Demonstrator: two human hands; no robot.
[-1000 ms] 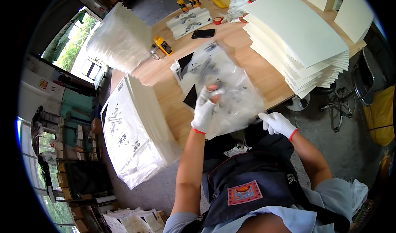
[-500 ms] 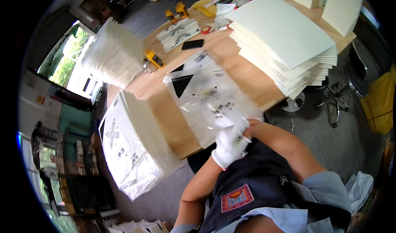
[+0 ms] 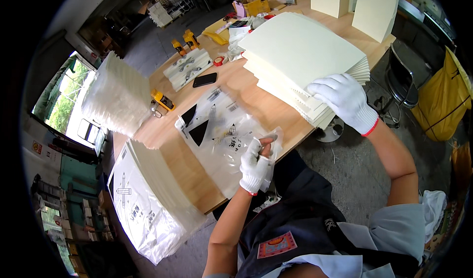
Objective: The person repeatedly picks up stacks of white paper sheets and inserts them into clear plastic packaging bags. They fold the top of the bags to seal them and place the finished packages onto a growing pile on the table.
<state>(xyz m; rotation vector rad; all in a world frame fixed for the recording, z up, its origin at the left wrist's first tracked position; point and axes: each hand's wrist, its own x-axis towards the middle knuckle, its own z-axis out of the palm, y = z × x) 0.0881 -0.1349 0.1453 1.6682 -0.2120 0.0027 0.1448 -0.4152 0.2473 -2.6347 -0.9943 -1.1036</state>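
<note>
A clear plastic bag [image 3: 209, 152] with black printed drawings lies flat on the near part of the table. My left hand [image 3: 256, 167], in a white glove with bare fingertips, pinches the bag's near right edge. A tall stack of cream-white paper pads [image 3: 305, 49] stands to the right, its layers slightly fanned. My right hand [image 3: 341, 98], gloved in white with a red cuff, rests on the near corner of that stack. Its fingers are stretched over the corner; whatever lies under them is hidden.
A stack of filled bags [image 3: 143, 199] overhangs the left table edge, with a wrapped pile [image 3: 116, 96] behind it. A phone [image 3: 205, 80], an orange bottle [image 3: 162, 99] and red tape [image 3: 219, 61] lie farther back. A black chair [image 3: 401, 76] stands right of the table [image 3: 189, 172].
My right hand has left the bag's edge near my left hand and moved right and up onto the paper stack. My left hand keeps its hold on the bag. The view has shifted.
</note>
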